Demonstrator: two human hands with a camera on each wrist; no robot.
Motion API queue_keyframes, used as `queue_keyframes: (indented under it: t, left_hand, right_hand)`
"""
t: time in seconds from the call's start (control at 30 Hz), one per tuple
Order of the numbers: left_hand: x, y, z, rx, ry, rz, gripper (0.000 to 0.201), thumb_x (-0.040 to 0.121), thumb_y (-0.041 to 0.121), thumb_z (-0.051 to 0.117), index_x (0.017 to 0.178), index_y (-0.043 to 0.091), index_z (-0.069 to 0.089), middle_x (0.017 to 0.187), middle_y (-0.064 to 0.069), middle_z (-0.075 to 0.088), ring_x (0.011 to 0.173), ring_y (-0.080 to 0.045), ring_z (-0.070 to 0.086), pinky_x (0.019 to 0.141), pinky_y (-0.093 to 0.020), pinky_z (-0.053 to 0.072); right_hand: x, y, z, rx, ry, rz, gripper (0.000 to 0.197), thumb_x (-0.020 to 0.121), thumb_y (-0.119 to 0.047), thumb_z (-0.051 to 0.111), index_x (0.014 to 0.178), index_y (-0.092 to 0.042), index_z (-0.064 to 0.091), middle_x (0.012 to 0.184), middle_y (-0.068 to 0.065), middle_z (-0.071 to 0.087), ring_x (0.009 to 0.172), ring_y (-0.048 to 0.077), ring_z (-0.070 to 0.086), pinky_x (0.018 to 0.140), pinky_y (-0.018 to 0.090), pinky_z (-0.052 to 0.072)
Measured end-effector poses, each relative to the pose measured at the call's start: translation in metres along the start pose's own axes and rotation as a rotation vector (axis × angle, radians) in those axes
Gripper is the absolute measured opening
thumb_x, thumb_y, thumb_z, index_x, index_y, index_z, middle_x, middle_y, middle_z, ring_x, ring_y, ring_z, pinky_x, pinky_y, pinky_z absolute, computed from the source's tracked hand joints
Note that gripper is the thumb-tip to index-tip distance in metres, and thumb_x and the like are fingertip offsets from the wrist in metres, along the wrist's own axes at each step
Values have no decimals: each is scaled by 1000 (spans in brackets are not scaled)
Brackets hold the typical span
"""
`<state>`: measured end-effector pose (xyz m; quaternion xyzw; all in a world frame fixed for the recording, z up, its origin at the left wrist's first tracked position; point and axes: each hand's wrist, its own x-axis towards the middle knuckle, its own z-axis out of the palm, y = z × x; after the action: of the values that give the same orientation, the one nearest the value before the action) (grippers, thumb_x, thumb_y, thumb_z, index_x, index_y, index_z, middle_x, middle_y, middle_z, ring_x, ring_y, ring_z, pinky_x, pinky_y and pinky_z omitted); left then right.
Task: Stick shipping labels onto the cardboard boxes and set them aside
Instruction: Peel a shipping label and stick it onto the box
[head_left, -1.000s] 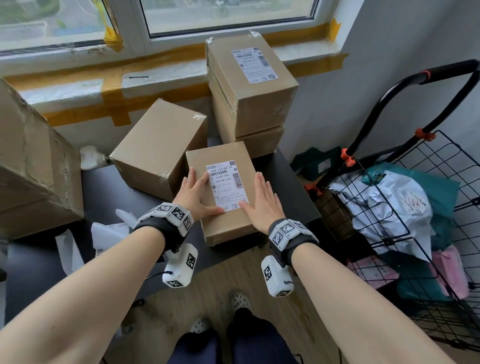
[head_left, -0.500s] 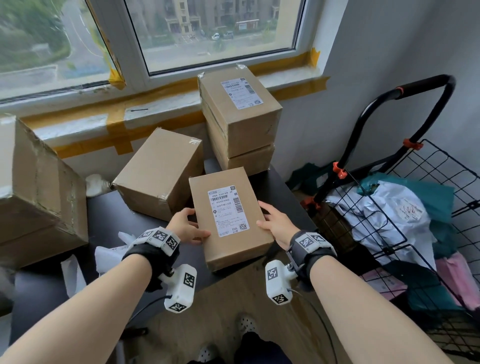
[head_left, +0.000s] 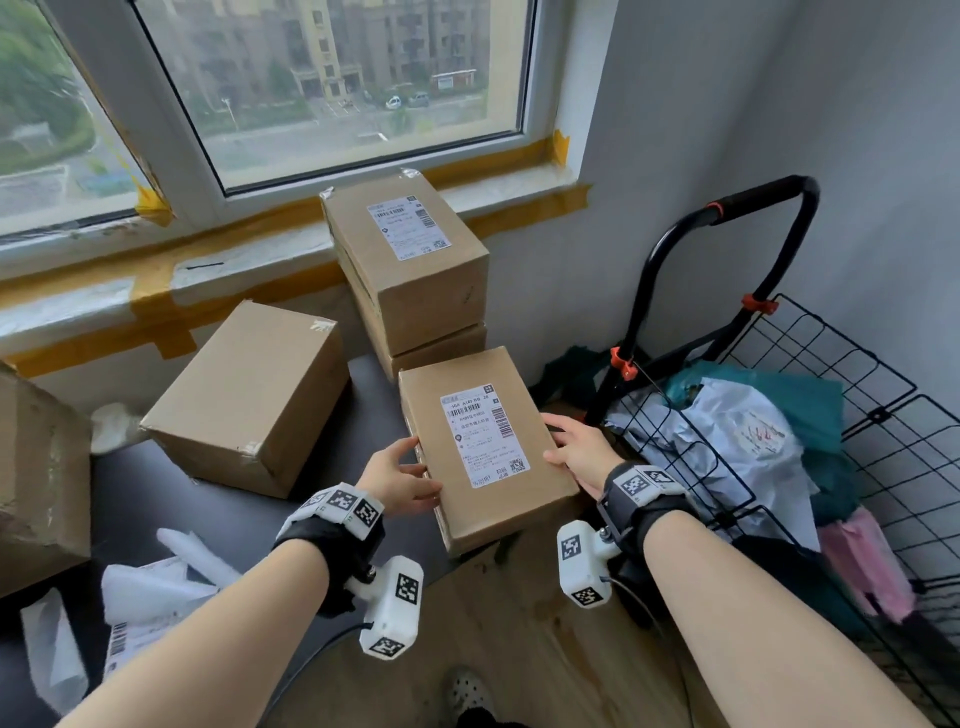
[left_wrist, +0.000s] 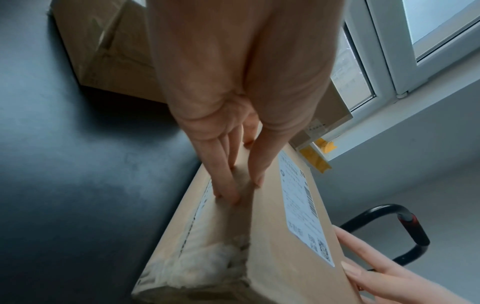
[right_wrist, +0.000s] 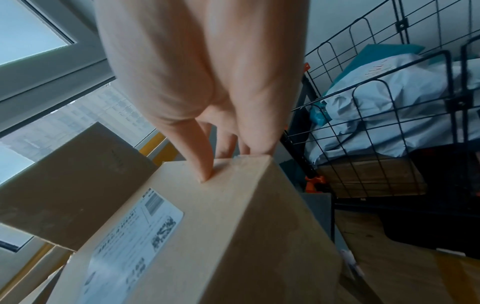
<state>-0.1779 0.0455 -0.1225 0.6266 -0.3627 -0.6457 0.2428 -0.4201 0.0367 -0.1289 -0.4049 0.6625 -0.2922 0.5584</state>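
I hold a brown cardboard box (head_left: 498, 514) between both hands, above the front right corner of the dark table (head_left: 182, 519). A white shipping label (head_left: 485, 434) is stuck flat on its top. My left hand (head_left: 400, 478) grips the left side, thumb on the top edge and fingers (left_wrist: 226, 181) along the side wall. My right hand (head_left: 576, 447) grips the right side, its thumb (right_wrist: 202, 164) pressing the top near the far corner. Both wrist views show the same box (left_wrist: 272, 226) (right_wrist: 233, 236) and label (left_wrist: 303, 205) (right_wrist: 135, 236).
Two stacked boxes (head_left: 415, 291) stand against the wall below the window, the top one labelled. An unlabelled box (head_left: 249, 395) lies left of them. A large box (head_left: 41, 467) and loose white papers (head_left: 150, 587) fill the left. A black wire cart (head_left: 779, 415) with bags stands right.
My hands went from pressing flat on the label to gripping the box's sides. The box has come up off the table and moved right, toward the stack.
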Motion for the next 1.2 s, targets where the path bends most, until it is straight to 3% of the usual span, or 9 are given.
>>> queue_keyframes:
  t: [0.1, 0.2, 0.33, 0.5, 0.6, 0.67, 0.8, 0.9, 1.2]
  left_hand:
    - [7, 9, 10, -42, 28, -14, 75, 82, -16, 58, 145, 15, 31, 102, -14, 62, 97, -33, 61, 72, -37, 57]
    - [16, 18, 15, -66, 58, -17, 76, 82, -17, 56, 145, 17, 30, 117, -19, 59, 103, -36, 61, 84, -46, 54]
    - [23, 19, 23, -41, 90, 23, 81, 82, -17, 57, 147, 19, 26, 114, -13, 59, 96, -31, 60, 80, -42, 54]
    - [23, 16, 26, -19, 136, 57, 78, 83, -12, 58, 147, 21, 26, 132, -12, 53, 94, -26, 59, 75, -39, 56]
    - [21, 17, 19, 391, 187, 118, 70, 86, 15, 64, 145, 22, 28, 132, -7, 55, 105, -24, 61, 85, -41, 55]
    - [16, 21, 11, 738, 230, 152, 62, 90, 30, 57, 144, 23, 28, 134, -7, 53, 110, -25, 60, 87, -37, 53]
    - [5, 26, -11, 1168, 271, 248, 48, 96, 34, 42, 140, 18, 31, 132, -8, 52, 119, -27, 53, 94, -39, 46]
    - [-7, 25, -33, 1305, 283, 296, 41, 97, 31, 39, 135, 16, 36, 127, -7, 53, 117, -27, 51, 89, -40, 46]
    - [-55, 8, -138, 1480, 339, 301, 29, 97, 29, 39, 121, 14, 46, 125, -7, 54, 121, -27, 49, 92, -41, 45]
  right_hand:
    - [12, -12, -7, -57, -10, -13, 59, 86, 18, 45, 138, -9, 45, 131, 17, 57, 115, 28, 56, 100, 43, 46]
    - [27, -22, -13, -106, -18, -27, 59, 86, 17, 45, 138, -9, 45, 131, 16, 57, 117, 29, 55, 100, 43, 46]
    - [40, -25, -15, -173, -11, -32, 57, 87, 13, 48, 138, -11, 45, 132, 13, 57, 118, 28, 55, 101, 44, 45]
    - [48, -27, -13, -291, -2, -69, 54, 88, 5, 50, 139, -14, 44, 136, 9, 55, 121, 26, 53, 104, 43, 43]
    - [45, -32, -8, -575, 46, -105, 48, 91, -11, 53, 138, -19, 44, 135, 6, 55, 121, 27, 53, 102, 40, 44]
    - [40, -38, -4, -776, 79, -132, 43, 93, -18, 50, 136, -18, 45, 136, 5, 52, 121, 28, 52, 100, 41, 45]
    - [24, -52, 14, -1080, 115, -239, 33, 96, -21, 42, 126, -13, 52, 131, 9, 52, 116, 31, 53, 94, 39, 46]
    - [10, -61, 35, -1240, 108, -273, 30, 96, -19, 37, 119, -12, 57, 122, 9, 57, 109, 33, 56, 85, 36, 45]
    - [-19, -82, 137, -1328, 71, -373, 29, 95, -23, 39, 113, -12, 60, 120, 11, 59, 111, 35, 55, 89, 39, 45]
